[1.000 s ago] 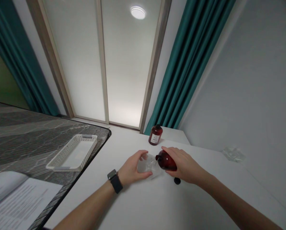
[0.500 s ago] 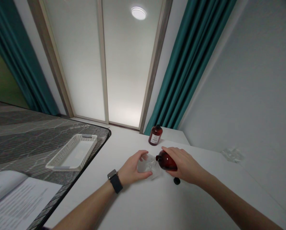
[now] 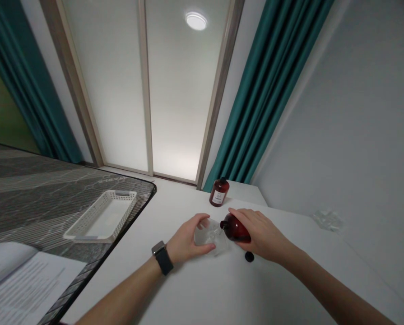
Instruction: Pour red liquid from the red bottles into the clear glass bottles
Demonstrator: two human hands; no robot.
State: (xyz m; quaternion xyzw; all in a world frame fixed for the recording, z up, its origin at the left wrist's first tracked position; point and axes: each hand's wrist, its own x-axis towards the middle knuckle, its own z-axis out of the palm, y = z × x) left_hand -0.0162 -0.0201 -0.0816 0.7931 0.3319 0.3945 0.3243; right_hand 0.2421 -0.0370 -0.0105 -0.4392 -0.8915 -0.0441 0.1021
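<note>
My right hand [image 3: 261,234] is wrapped round a dark red-brown bottle [image 3: 236,228], tipped on its side with its uncapped neck pointing left. That neck lies at the mouth of a clear, see-through container [image 3: 210,232], whose exact kind I cannot make out. Fingers and thumb of my left hand [image 3: 190,239], with a dark watch on the wrist, curve round this container from the left. A small black cap [image 3: 249,257] rests on the white table just below my right hand. Behind the hands stands a second red-brown bottle [image 3: 218,192], upright, with a white label and black cap.
The white table [image 3: 202,293] runs under both arms. To the left, on a grey patterned surface, are a white perforated basket [image 3: 102,216] and an open book [image 3: 35,280]. A crumpled clear plastic piece [image 3: 327,221] lies at the right, by the wall.
Both hands keep their places, the bottle still tipped at the clear container. Only a very slight shift of the whole view shows.
</note>
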